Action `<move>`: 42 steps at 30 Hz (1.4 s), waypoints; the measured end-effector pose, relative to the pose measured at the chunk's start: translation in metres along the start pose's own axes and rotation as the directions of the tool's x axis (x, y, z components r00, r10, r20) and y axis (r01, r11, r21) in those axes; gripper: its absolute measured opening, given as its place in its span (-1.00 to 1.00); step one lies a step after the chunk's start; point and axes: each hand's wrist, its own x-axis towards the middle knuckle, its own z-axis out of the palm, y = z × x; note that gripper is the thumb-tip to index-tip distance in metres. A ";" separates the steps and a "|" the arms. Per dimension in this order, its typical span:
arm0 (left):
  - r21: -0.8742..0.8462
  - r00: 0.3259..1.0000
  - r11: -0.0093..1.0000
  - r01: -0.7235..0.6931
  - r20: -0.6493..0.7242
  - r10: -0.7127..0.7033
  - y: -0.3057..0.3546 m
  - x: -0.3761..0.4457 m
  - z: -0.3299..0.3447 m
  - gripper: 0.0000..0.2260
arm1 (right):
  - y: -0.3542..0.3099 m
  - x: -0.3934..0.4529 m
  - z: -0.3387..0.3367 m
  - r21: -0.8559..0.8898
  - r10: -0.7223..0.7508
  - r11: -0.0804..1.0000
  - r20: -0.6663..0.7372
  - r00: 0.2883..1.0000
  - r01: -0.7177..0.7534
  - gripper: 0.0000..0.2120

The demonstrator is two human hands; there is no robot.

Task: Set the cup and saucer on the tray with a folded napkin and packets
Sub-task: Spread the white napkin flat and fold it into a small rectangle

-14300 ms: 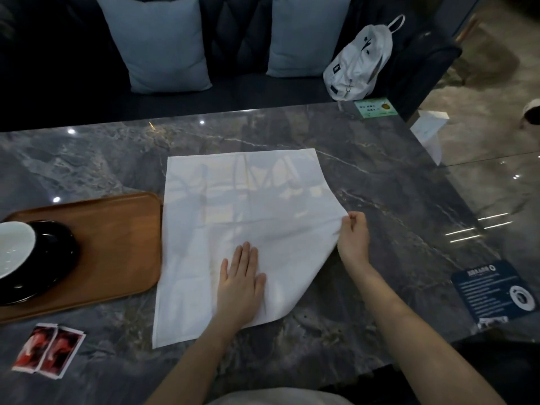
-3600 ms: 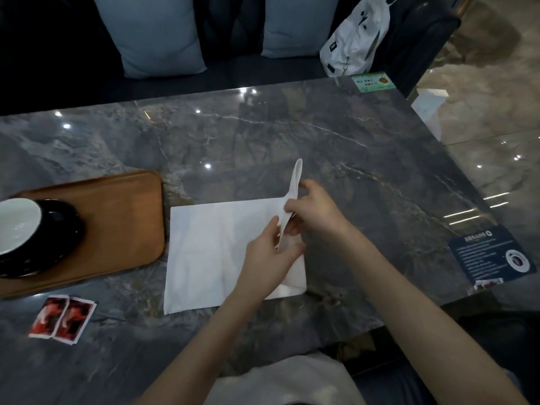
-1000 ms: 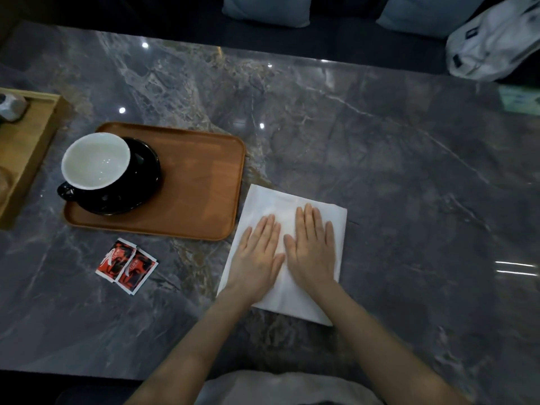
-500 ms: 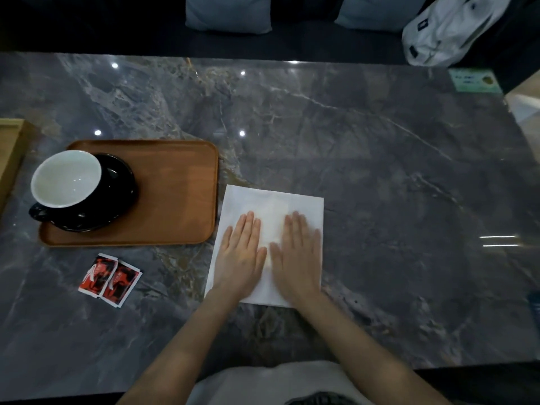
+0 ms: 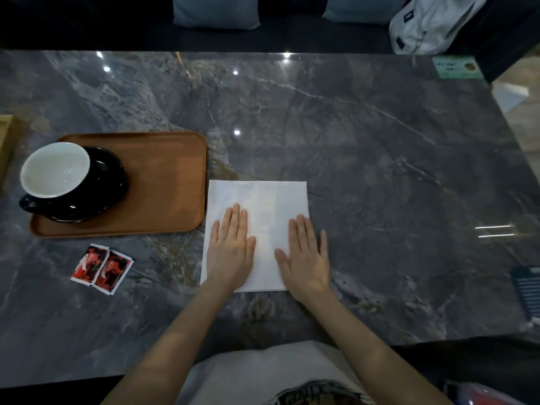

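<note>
A folded white napkin (image 5: 263,203) lies flat on the dark marble table, just right of the wooden tray (image 5: 163,182). My left hand (image 5: 230,252) presses flat on the napkin's near left part. My right hand (image 5: 306,255) lies flat over its near right edge, partly on the table. Both hands have spread fingers and grip nothing. A black cup with a white inside (image 5: 55,171) sits on a black saucer (image 5: 108,173) at the tray's left end. Two red packets (image 5: 102,267) lie on the table in front of the tray.
The marble table (image 5: 365,159) stretches far to the right and back. A wooden box edge (image 5: 5,141) shows at the far left. A green card (image 5: 455,67) lies at the back right corner, a dark label (image 5: 526,290) at the right edge. Cushions and a white bag (image 5: 432,21) sit on the sofa behind.
My hands, side by side in the napkin's middle half a second ago, have slid apart toward its left and right edges. The napkin was folded down from a large open sheet earlier.
</note>
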 end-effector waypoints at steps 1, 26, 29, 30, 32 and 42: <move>-0.001 1.000 1.000 0.011 -0.001 -0.011 0.001 -0.001 0.000 -0.51 | 0.008 -0.002 -0.001 0.011 0.007 1.000 -0.017 1.000 -0.007 -0.29; 0.033 0.983 0.983 -0.182 0.016 0.182 -0.022 0.082 -0.031 -0.58 | 0.018 0.101 -0.053 0.028 -0.224 0.974 0.016 0.975 0.223 -0.42; 0.122 0.975 0.968 -0.220 0.048 0.216 -0.024 0.084 -0.028 -0.60 | 0.018 0.100 -0.051 0.022 -0.225 0.974 0.021 0.974 0.224 -0.46; 0.128 0.974 0.966 -0.227 0.025 0.225 -0.024 0.085 -0.030 -0.61 | 0.017 0.100 -0.052 0.010 -0.226 0.974 0.012 0.974 0.225 -0.48; 0.139 0.974 0.964 -0.226 0.014 0.226 -0.025 0.089 -0.038 -0.64 | 0.016 0.101 -0.055 -0.018 -0.241 0.970 -0.011 0.970 0.241 -0.49; 0.173 0.982 0.980 -0.099 0.177 0.068 -0.006 0.115 -0.071 -0.80 | 0.001 0.120 -0.091 -0.043 -0.196 0.979 0.102 0.975 0.201 -0.71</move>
